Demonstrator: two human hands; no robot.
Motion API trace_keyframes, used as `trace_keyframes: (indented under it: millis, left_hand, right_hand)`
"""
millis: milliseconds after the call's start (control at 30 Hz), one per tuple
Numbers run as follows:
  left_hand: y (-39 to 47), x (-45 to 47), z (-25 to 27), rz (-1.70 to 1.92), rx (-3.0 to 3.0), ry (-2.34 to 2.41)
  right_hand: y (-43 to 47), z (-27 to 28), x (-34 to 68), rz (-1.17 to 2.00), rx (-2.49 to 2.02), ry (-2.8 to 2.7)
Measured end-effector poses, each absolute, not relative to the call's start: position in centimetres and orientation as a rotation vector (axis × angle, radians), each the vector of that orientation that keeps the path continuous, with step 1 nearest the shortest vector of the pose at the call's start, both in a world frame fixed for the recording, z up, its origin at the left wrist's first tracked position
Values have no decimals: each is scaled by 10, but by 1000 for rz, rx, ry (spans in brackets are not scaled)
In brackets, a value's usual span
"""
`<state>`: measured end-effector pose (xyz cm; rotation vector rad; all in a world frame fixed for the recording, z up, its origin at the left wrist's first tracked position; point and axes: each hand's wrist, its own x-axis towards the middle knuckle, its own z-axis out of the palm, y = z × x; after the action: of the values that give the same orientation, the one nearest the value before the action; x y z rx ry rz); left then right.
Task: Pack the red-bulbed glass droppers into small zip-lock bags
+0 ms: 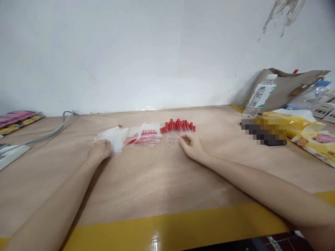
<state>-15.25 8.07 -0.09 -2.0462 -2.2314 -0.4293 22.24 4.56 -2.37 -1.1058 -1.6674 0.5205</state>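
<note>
My left hand (99, 150) rests on the table at the left edge of a pile of clear plastic zip bags (117, 139), its fingers closed on the pile's edge. Just right of that pile lie filled clear bags (143, 137) with red-topped pieces inside. Loose droppers (178, 127) with red bulbs and thin clear stems are fanned out further right, bulbs toward the wall. My right hand (193, 147) is at the stem ends of these droppers, thumb and fingers curled into a pinch. What lies between those fingertips is too small to make out.
A tilted water bottle (260, 96), a grey bag (282, 89) and yellow tissue packs (293, 122) stand at the right, beside a blurred dark object (264, 131). A grey cable (56, 130) and pink and yellow packs (19, 120) lie left. Yellow tape (131, 230) marks the front edge.
</note>
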Motion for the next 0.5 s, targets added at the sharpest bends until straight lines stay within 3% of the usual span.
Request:
trace_keyframes:
  millis: [167,267,367,500]
  left_hand:
    - [63,-114,31,-622,-2039,-2053]
    - [37,-69,45,-697,-2599,-1484]
    - [7,-29,41,-448,-2990,-1055]
    - [-14,-3,18,-256,-3131,-995]
  right_hand:
    - [77,-23,293,163,-1520,-1379]
    - [96,-21,310,212,-1746,-1314]
    - [106,-15,307,325,-1949,-1358]
    - [116,-6,293,392,-2123,-1450]
